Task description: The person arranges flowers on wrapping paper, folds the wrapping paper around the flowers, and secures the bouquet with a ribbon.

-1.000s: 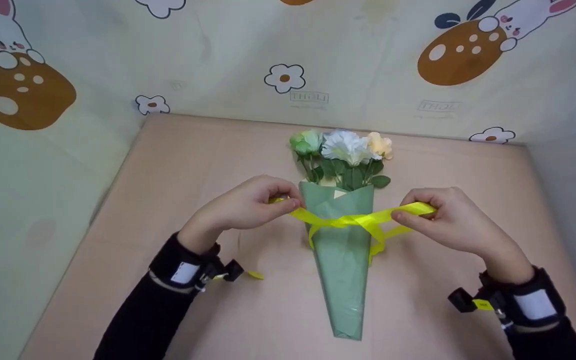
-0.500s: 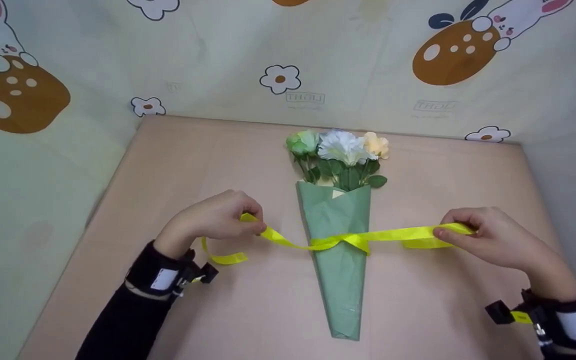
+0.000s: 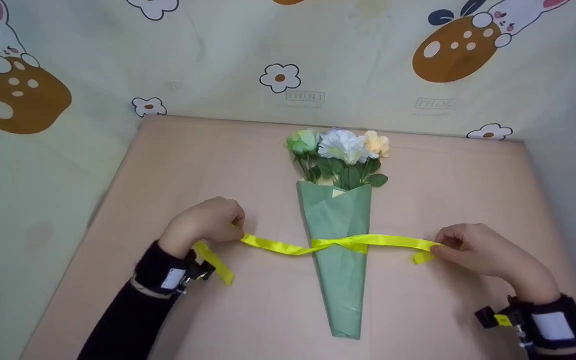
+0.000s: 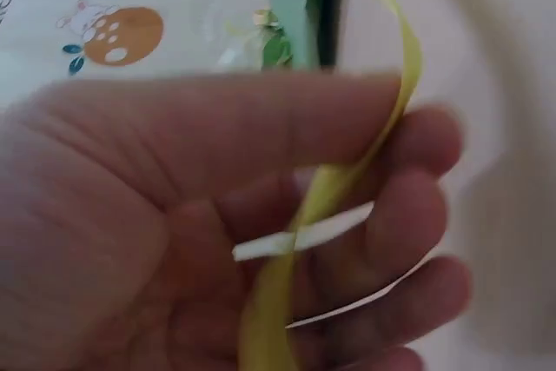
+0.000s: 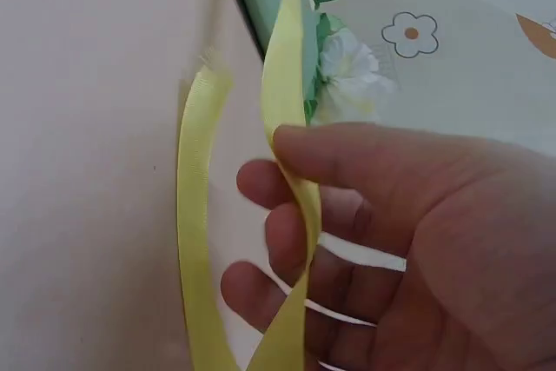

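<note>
A bouquet in green wrapping paper [image 3: 338, 290] lies on the table, its green, white and peach flowers [image 3: 345, 146] pointing to the far side. Around its middle runs a yellow ribbon [image 3: 393, 241], crossed over itself at the front. My left hand [image 3: 207, 220], left of the bouquet, pinches one end between thumb and forefinger; the tail hangs below the wrist. On the other side my right hand [image 3: 488, 252] pinches the other end, with a short tail [image 5: 198, 197] looping free. The ribbon's back, behind the paper, is hidden.
The table [image 3: 248, 310] is covered in a plain pinkish-beige surface. A patterned cloth [image 3: 218, 55] with rabbits and flowers hangs behind it and along the left side. A black wrist camera [image 3: 488, 318] is strapped to each wrist.
Both hands have moved apart and nearer to me, drawing the ribbon from a loose loop high on the paper to a snug crossing lower down. Lately the right hand has come slightly back inward.
</note>
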### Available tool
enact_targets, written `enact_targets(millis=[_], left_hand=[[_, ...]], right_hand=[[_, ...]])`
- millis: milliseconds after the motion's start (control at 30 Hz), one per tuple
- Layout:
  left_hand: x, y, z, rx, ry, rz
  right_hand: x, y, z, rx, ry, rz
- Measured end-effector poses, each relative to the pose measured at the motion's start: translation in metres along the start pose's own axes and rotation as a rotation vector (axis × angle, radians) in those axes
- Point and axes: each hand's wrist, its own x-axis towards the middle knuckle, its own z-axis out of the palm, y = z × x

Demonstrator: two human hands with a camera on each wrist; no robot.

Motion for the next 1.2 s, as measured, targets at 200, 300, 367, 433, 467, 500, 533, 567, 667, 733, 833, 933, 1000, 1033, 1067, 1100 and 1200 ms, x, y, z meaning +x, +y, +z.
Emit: enact_targets(millis=[200,300,367,433,467,500,533,567,667,733,833,933,1000,1033,1067,1100,1200], left_hand=[[0.02,0.04,0.02,0.035,0.319,0.226],[0.026,0.062,0.034,-0.007,0.279,0.36],[0.029,0.073,0.045,-0.02,0.26,0.427],[0.032,0.08,0.054,-0.025,0.259,0.464],[0.033,0.083,0.057,-0.029,0.263,0.471],[0.033,0.085,0.06,-0.035,0.265,0.474],[0.033,0.086,0.062,-0.041,0.267,0.475],[0.033,0.088,0.063,-0.049,0.265,0.473],[0.032,0.09,0.065,-0.082,0.233,0.472],[0.031,0.092,0.067,-0.1,0.202,0.475],[0.029,0.094,0.069,-0.118,0.17,0.477],[0.029,0.094,0.071,-0.126,0.159,0.478],[0.029,0.094,0.072,-0.13,0.157,0.475],[0.029,0.094,0.072,-0.129,0.159,0.47],[0.029,0.094,0.072,-0.125,0.162,0.463],[0.029,0.094,0.072,-0.121,0.163,0.454],[0.028,0.093,0.072,-0.098,0.158,0.421]], right_hand=[[0.017,-0.03,0.022,-0.082,0.147,-0.158],[0.026,-0.045,0.037,-0.045,0.176,-0.295],[0.031,-0.052,0.045,-0.01,0.183,-0.356],[0.034,-0.057,0.051,0.035,0.189,-0.385],[0.035,-0.058,0.054,0.051,0.189,-0.39],[0.035,-0.059,0.055,0.061,0.189,-0.401],[0.035,-0.06,0.057,0.067,0.194,-0.41],[0.035,-0.06,0.058,0.069,0.195,-0.419],[0.034,-0.061,0.062,0.057,0.207,-0.436],[0.034,-0.061,0.064,0.053,0.205,-0.441],[0.033,-0.063,0.067,0.06,0.182,-0.445],[0.034,-0.064,0.069,0.076,0.152,-0.447],[0.034,-0.065,0.069,0.096,0.137,-0.443],[0.034,-0.065,0.069,0.104,0.127,-0.442],[0.034,-0.065,0.069,0.111,0.119,-0.433],[0.034,-0.065,0.068,0.12,0.11,-0.422],[0.032,-0.065,0.065,0.141,0.086,-0.392]])
